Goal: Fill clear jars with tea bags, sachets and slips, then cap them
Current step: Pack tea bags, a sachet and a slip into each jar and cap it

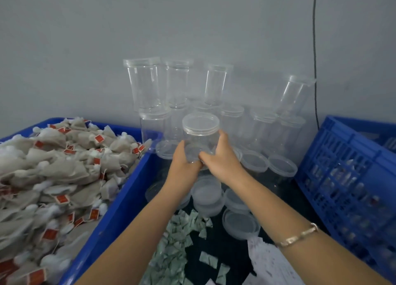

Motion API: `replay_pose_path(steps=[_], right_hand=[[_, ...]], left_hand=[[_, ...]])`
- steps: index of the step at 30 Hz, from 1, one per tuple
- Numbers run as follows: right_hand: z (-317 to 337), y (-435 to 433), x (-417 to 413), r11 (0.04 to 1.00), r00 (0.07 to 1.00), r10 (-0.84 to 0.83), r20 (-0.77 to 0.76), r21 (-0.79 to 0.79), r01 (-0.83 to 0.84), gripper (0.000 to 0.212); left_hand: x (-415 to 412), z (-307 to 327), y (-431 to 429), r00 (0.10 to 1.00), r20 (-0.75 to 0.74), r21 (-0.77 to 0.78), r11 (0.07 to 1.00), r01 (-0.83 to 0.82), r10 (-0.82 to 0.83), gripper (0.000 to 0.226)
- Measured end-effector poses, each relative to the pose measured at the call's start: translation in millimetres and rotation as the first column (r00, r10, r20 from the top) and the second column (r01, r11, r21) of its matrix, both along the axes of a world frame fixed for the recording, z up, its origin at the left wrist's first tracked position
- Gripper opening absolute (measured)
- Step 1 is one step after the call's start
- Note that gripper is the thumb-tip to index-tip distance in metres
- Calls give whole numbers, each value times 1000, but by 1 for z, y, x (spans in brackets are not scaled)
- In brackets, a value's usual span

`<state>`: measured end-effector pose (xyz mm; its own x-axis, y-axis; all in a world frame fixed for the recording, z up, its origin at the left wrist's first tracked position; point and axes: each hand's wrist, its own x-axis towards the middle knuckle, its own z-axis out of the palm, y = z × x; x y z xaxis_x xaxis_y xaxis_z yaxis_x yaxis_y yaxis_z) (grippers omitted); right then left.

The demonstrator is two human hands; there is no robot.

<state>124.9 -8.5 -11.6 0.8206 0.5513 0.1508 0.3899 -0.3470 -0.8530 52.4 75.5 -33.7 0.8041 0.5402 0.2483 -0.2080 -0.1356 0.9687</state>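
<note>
While the left hand (184,158) and right hand (220,156) curl round the empty jar (200,141), its lid (200,122) is on; advise steadying the base, then unscrewing squarely.

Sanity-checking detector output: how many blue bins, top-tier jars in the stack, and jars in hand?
Blue bins: 2
Top-tier jars: 4
Held jar: 1
Total: 7
</note>
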Motion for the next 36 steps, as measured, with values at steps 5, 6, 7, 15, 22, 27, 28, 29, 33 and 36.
replay_pose_path(steps=[5,6,7,15,22,27,28,29,33,36], right_hand=[[-21,-51,-72,995,999,-15,37,102,11,73],[-27,-62,-87,994,998,-18,57,105,12,68],[-33,-71,-101,995,997,-25,78,102,16,62],[-71,-133,-172,999,983,-9,184,-49,18,17],[-55,-146,-189,973,987,109,117,-218,-81,38],[-31,-127,-203,775,800,305,517,-622,106,68],[-27,-121,-205,737,763,345,547,-661,141,76],[-24,-115,-207,691,739,388,551,-704,162,81],[-14,-97,-212,531,707,534,464,-835,146,79],[-4,-100,-208,432,784,548,291,-901,33,74]], left_hand=[[-54,-18,-49,994,15,-8,994,-112,112,53],[-66,-25,-57,992,-9,-1,992,-128,128,55],[-79,-33,-63,989,-35,-2,990,-142,142,58],[-179,-87,-103,999,-2,30,999,-32,32,97],[-222,-129,-114,990,-114,-2,996,86,-86,86],[-221,-136,-116,995,-89,62,997,47,-42,83],[-220,-137,-116,995,-89,75,996,41,-34,81],[-220,-137,-116,995,-90,87,996,37,-29,80],[-220,-140,-114,995,-101,119,993,20,-8,80],[-219,-140,-112,995,-96,176,984,15,2,76]])
